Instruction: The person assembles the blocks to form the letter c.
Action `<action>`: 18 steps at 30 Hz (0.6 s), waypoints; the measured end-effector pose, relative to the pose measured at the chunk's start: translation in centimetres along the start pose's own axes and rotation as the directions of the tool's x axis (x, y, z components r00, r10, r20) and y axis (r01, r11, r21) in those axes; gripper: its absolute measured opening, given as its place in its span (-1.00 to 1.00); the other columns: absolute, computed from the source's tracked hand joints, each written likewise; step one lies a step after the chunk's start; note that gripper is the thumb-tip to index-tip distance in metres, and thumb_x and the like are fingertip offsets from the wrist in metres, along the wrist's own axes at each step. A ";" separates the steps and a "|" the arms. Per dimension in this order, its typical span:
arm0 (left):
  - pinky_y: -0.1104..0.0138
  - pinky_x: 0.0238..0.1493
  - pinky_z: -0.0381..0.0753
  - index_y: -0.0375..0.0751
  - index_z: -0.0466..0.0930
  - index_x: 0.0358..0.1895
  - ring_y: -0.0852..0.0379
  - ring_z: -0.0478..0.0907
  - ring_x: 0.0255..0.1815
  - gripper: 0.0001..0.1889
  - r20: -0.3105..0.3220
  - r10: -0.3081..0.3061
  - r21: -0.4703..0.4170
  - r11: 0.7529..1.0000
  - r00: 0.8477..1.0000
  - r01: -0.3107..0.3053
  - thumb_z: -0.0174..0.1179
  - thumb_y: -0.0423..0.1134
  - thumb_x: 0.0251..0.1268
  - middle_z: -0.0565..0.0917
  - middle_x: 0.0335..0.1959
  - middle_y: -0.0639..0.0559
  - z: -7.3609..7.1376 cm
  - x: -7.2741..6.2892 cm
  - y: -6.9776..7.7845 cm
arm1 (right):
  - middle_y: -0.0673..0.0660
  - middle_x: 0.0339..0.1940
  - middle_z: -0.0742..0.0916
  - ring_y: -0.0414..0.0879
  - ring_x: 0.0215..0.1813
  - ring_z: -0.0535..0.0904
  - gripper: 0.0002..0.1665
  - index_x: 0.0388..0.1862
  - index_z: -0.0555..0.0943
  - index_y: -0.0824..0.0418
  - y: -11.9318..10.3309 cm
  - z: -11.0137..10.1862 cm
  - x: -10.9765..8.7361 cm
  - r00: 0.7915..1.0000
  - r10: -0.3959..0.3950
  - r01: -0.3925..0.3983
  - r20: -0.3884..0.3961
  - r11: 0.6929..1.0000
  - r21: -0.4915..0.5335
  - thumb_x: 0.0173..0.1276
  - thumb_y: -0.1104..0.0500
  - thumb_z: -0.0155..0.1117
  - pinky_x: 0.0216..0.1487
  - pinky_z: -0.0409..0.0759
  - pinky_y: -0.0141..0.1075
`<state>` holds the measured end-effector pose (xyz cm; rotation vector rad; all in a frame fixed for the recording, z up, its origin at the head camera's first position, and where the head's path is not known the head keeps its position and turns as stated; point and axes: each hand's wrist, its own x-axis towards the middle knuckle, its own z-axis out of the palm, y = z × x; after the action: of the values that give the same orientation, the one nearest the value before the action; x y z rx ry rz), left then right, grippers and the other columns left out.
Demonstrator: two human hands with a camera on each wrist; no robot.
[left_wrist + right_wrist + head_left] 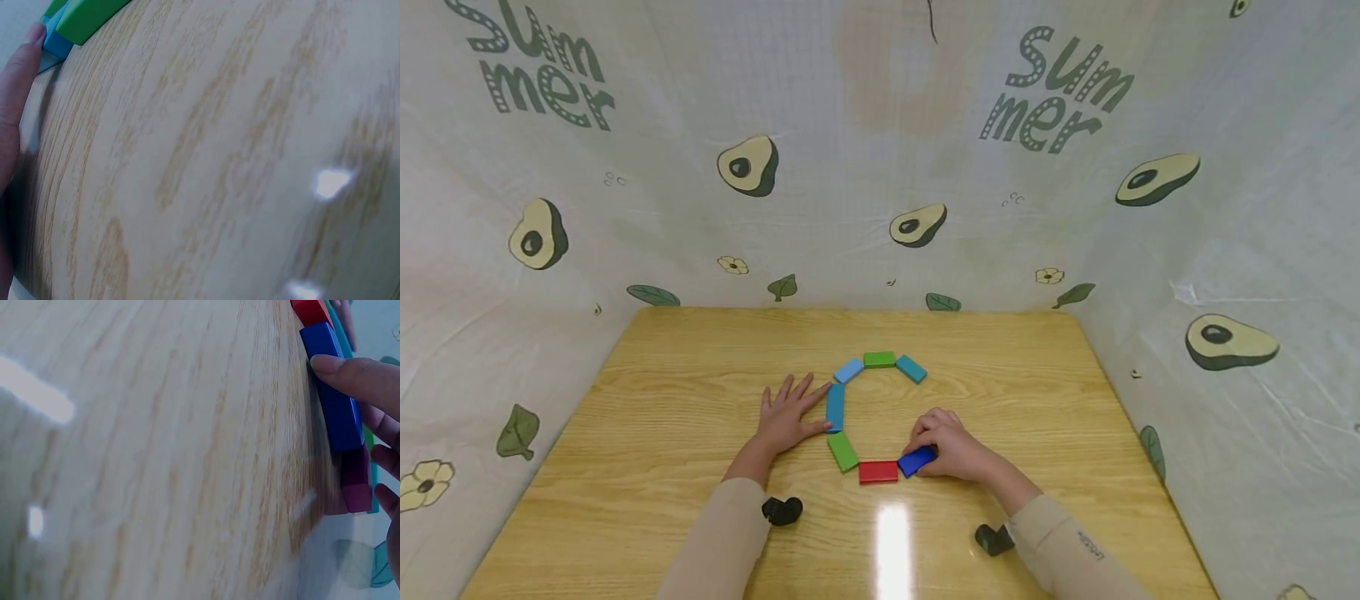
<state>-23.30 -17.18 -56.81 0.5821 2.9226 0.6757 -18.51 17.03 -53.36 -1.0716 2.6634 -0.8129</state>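
Coloured blocks lie on the wooden table in a rounded outline. My right hand (955, 446) pinches a dark blue block (917, 460) at the lower right, its end against the red block (878, 472). Beyond the dark blue block, a purple block (356, 481) shows in the right wrist view; the right hand hides it from the head view. With fingers spread flat, my left hand (786, 421) touches the blue block (835, 408) on the left side. Below that sits a green block (842, 452). A light blue block (849, 371), another green block (879, 360) and a teal block (912, 369) form the top.
The wooden table (700, 358) is surrounded at the back and sides by a pale cloth (835, 267) printed with avocados and leaves. A black device (784, 511) is at the left wrist and another black device (992, 540) at the right. Light glares off the table's front.
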 end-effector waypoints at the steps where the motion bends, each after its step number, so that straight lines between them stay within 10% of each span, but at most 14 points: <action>1: -0.37 0.30 -0.39 0.21 0.18 0.52 -0.31 -0.25 0.54 -0.18 -0.002 0.001 -0.001 1.000 1.000 -0.001 0.20 0.31 0.21 0.04 0.56 -0.10 0.0 0.0 0.0 | -0.18 -0.17 0.58 -0.18 0.01 0.33 -0.67 -0.14 0.79 -0.08 0.0 0.0 0.0 1.000 0.008 -0.008 0.004 1.000 0.004 0.05 0.09 0.60 0.08 0.22 -0.05; 18: -0.36 0.30 -0.42 0.23 0.15 0.53 -0.29 -0.27 0.55 -0.18 0.007 -0.008 0.004 1.000 1.000 0.008 0.19 0.31 0.21 0.01 0.57 -0.08 0.0 0.0 0.0 | -0.15 -0.17 0.61 -0.15 0.02 0.34 -0.61 -0.15 0.79 0.01 0.4 -0.6 -0.3 0.997 0.018 -0.014 -0.074 0.998 0.053 -0.03 0.09 0.65 0.09 0.22 -0.04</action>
<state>-23.34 -17.19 -56.85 0.5709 2.9191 0.6661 -18.69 17.76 -53.10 -1.0259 2.6908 -0.9319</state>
